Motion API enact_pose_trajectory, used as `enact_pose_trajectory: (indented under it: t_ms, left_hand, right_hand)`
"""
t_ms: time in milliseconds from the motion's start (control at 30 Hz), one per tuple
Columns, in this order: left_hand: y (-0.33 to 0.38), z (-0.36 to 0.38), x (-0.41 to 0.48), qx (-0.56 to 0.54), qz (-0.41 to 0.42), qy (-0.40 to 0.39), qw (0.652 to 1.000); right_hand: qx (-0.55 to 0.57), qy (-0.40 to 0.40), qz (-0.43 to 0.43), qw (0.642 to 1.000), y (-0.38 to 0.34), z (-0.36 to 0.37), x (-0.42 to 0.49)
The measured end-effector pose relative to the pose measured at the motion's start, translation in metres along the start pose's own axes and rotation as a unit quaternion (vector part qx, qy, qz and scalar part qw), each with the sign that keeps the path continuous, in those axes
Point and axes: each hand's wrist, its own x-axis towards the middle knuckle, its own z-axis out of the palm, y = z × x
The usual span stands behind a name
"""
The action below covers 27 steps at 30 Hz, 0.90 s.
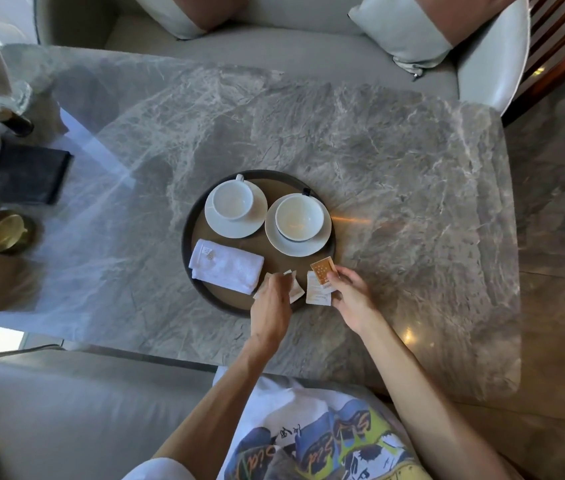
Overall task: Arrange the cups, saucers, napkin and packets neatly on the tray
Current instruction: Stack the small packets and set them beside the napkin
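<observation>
Landmark: the round dark tray (186, 237), sitting mid-way on the grey marble table (395, 188); all places below are read from it.
Napkin: the folded white napkin (226, 268) lies flat at the tray's left near side, its left end out over the rim, leaving the middle free for packets.
Left cup: a white cup (233, 201) stands upright on its saucer (236, 227) at the tray's far left, handle turned away.
Right cup: a second cup (299, 217) on its saucer (296, 247) at the far right, the two saucers just touching, likely paired as a set.
Left hand: the left hand (272, 301) is over the tray's near rim, fingers closed on pale packets (295, 293), apparently squaring them.
Right hand: the right hand (352, 299), at the near right edge, pinches an orange packet (322, 271) above a white packet (317, 292), seemingly sorting them before placing.
</observation>
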Motion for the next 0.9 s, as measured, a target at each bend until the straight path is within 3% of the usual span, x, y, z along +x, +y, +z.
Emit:
enact_pose_trajectory:
  t_ms: [67, 200, 367, 467, 600, 733, 767, 833, 900]
  left_hand:
    - [0.013, 0.002, 0.004, -0.151, -0.075, -0.015, 0.986]
    - [0.032, 0.002, 0.010, -0.368, -0.159, -0.079, 0.913]
    - [0.038, -0.009, 0.006, -0.526, -0.233, -0.143, 0.806]
    - [0.038, -0.017, 0.004, -0.574, -0.268, -0.189, 0.751]
    - [0.039, -0.025, 0.006, -0.572, -0.291, -0.231, 0.731]
    - [0.042, -0.029, 0.007, -0.608, -0.264, -0.270, 0.698]
    - [0.043, -0.028, 0.008, -0.614, -0.262, -0.276, 0.692]
    - [0.045, -0.029, 0.009, -0.612, -0.276, -0.282, 0.686]
    - [0.046, -0.029, 0.010, -0.581, -0.269, -0.289, 0.711]
  right_hand:
    - [-0.004, -0.015, -0.022, 1.000, -0.001, 0.003, -0.002]
    - [-0.032, -0.004, -0.084, 0.996, -0.002, 0.005, -0.005]
    - [0.022, 0.040, -0.155, 0.987, -0.015, 0.000, -0.014]
    - [-0.024, 0.019, -0.235, 0.972, -0.021, 0.000, -0.026]
    - [-0.185, -0.052, -0.423, 0.886, -0.031, -0.003, -0.045]
    - [-0.406, -0.150, -0.544, 0.719, -0.021, -0.015, -0.051]
    - [-0.430, -0.164, -0.555, 0.693, -0.017, -0.018, -0.051]
    - [-0.449, -0.178, -0.568, 0.667, -0.012, -0.025, -0.051]
    - [-0.458, -0.186, -0.560, 0.665, -0.011, -0.030, -0.049]
